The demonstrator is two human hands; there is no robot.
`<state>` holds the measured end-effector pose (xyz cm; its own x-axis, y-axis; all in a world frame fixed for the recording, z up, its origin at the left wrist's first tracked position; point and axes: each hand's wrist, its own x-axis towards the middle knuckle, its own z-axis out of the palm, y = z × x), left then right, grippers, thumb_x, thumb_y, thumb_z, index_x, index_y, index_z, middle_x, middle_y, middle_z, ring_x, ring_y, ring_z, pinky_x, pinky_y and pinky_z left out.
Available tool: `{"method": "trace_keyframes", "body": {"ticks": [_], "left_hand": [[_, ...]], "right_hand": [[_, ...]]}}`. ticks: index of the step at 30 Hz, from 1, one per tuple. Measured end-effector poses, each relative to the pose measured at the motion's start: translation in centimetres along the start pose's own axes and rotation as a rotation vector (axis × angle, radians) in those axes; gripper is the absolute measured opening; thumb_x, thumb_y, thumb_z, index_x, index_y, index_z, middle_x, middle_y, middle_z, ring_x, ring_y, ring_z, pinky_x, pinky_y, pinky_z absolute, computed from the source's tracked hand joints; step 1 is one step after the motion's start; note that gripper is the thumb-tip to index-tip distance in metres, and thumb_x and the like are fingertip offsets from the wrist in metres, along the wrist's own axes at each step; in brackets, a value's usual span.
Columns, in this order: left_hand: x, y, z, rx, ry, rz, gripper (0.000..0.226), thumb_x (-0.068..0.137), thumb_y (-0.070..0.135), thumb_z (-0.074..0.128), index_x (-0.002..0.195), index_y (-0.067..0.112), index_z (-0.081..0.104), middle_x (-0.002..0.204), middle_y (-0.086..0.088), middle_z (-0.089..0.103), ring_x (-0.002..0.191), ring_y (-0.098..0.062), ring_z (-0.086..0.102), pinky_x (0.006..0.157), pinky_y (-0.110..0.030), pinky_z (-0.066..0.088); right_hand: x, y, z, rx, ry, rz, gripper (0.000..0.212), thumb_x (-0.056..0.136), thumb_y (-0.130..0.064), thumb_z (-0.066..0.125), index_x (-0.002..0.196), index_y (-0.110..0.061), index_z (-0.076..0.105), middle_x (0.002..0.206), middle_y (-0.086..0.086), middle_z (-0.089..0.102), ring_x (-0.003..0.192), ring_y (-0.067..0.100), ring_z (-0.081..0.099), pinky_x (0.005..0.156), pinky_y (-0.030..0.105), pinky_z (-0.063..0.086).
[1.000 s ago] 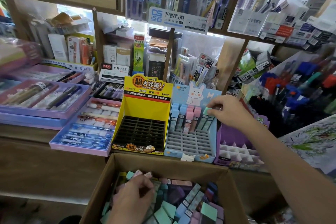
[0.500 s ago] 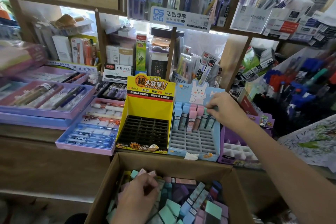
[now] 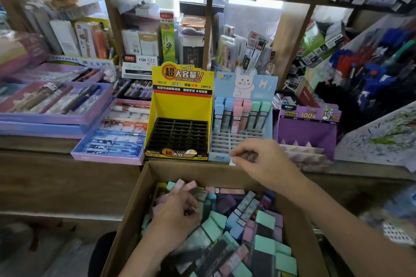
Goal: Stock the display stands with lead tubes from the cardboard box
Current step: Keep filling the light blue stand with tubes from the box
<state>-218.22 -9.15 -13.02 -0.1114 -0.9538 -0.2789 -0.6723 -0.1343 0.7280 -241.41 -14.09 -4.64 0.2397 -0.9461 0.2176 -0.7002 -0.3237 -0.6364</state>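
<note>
Crowded stationery shelves back the table. Tubes fill the box, and one row stands in the blue stand. The left hand clenches several tubes in the box. The right hand is curled, but I cannot tell whether it holds anything. The bundle may slip, or a crooked tube may jam in a slot and topple its neighbours.

"24PCS" on yellow display stand

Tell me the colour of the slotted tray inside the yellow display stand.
Black. The slotted tray shows best in the head view, the only one.
</note>
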Motion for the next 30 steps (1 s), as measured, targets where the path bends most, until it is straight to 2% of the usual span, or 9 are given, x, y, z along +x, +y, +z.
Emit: {"method": "trace_keyframes", "body": {"ticks": [4, 7, 10, 13, 18, 21, 23, 26, 30], "left_hand": [[-0.5, -0.8, -0.3, 0.037, -0.159, -0.045, 0.013, 0.085, 0.023, 0.071, 0.092, 0.032, 0.066, 0.092, 0.008, 0.07, 0.09, -0.009, 0.066, 0.083, -0.031, 0.057], [-1.4, -1.4, -0.4, 0.011, -0.267, -0.063, 0.018, 0.078, 0.022, 0.072, 0.092, 0.033, 0.068, 0.083, 0.008, 0.073, 0.087, -0.014, 0.07, 0.085, -0.041, 0.059], [-2.3, -1.7, 0.1, 0.037, -0.316, -0.047, 0.02, 0.074, 0.025, 0.073, 0.09, 0.035, 0.068, 0.08, 0.008, 0.073, 0.08, -0.01, 0.069, 0.079, -0.036, 0.058], [-3.2, -1.8, 0.7, 0.046, -0.372, -0.046, 0.022, 0.073, 0.023, 0.076, 0.09, 0.035, 0.069, 0.081, 0.011, 0.074, 0.076, -0.005, 0.069, 0.075, -0.033, 0.058], [-3.7, -1.7, 1.1, 0.041, -0.394, -0.045, 0.023, 0.075, 0.018, 0.078, 0.09, 0.034, 0.069, 0.08, 0.011, 0.075, 0.076, -0.003, 0.07, 0.082, -0.033, 0.059], [-3.5, -1.5, 1.1, 0.053, -0.416, -0.046, 0.024, 0.075, 0.019, 0.079, 0.089, 0.035, 0.069, 0.078, 0.013, 0.076, 0.073, -0.001, 0.07, 0.082, -0.033, 0.06], [-3.4, -1.4, 1.2, 0.062, -0.425, -0.051, 0.024, 0.075, 0.02, 0.08, 0.09, 0.036, 0.069, 0.077, 0.015, 0.075, 0.073, 0.001, 0.07, 0.081, -0.033, 0.06], [-3.4, -1.3, 1.4, 0.09, -0.415, -0.057, 0.027, 0.076, 0.025, 0.081, 0.094, 0.041, 0.067, 0.076, 0.022, 0.071, 0.073, 0.003, 0.067, 0.07, -0.024, 0.054], [-3.4, -1.0, 1.6, 0.118, -0.4, -0.084, 0.034, 0.079, 0.03, 0.081, 0.104, 0.046, 0.066, 0.077, 0.016, 0.067, 0.077, -0.004, 0.064, 0.063, -0.019, 0.044]], "right_hand": [[-3.2, 0.9, 3.3, 0.051, -0.227, 0.133, 0.016, 0.094, -0.014, 0.074, 0.109, -0.017, 0.078, 0.096, -0.012, 0.072, 0.088, -0.007, 0.063, 0.073, 0.007, 0.049], [-5.4, 1.5, 5.1, -0.007, -0.378, 0.183, 0.025, 0.091, -0.02, 0.077, 0.116, -0.019, 0.076, 0.101, -0.012, 0.073, 0.086, -0.006, 0.065, 0.074, 0.008, 0.051], [-7.6, 2.0, 6.2, -0.128, -0.53, 0.201, 0.036, 0.087, -0.03, 0.081, 0.121, -0.029, 0.07, 0.104, -0.018, 0.066, 0.091, -0.003, 0.062, 0.076, 0.014, 0.052], [-9.1, 2.6, 6.8, -0.199, -0.616, 0.19, 0.047, 0.083, -0.033, 0.084, 0.126, -0.032, 0.065, 0.108, -0.021, 0.052, 0.099, 0.0, 0.054, 0.079, 0.017, 0.045], [-10.1, 3.4, 7.7, -0.256, -0.643, 0.094, 0.067, 0.078, -0.034, 0.086, 0.137, -0.033, 0.056, 0.123, -0.015, 0.041, 0.12, 0.006, 0.037, 0.102, 0.031, 0.043], [-10.3, 3.5, 8.4, -0.272, -0.619, 0.036, 0.073, 0.078, -0.033, 0.085, 0.142, -0.033, 0.05, 0.128, -0.013, 0.039, 0.125, 0.01, 0.03, 0.108, 0.034, 0.038], [-10.3, 3.5, 8.9, -0.307, -0.629, -0.001, 0.078, 0.08, -0.032, 0.083, 0.148, -0.034, 0.045, 0.131, -0.012, 0.038, 0.126, 0.012, 0.028, 0.11, 0.035, 0.032], [-10.4, 3.4, 9.4, -0.365, -0.648, -0.044, 0.082, 0.081, -0.032, 0.082, 0.152, -0.032, 0.039, 0.134, -0.011, 0.038, 0.126, 0.014, 0.029, 0.108, 0.035, 0.028], [-10.1, 3.0, 9.4, -0.364, -0.632, -0.062, 0.066, 0.085, -0.028, 0.08, 0.142, -0.03, 0.047, 0.13, -0.01, 0.042, 0.123, 0.014, 0.032, 0.104, 0.031, 0.027]]}}
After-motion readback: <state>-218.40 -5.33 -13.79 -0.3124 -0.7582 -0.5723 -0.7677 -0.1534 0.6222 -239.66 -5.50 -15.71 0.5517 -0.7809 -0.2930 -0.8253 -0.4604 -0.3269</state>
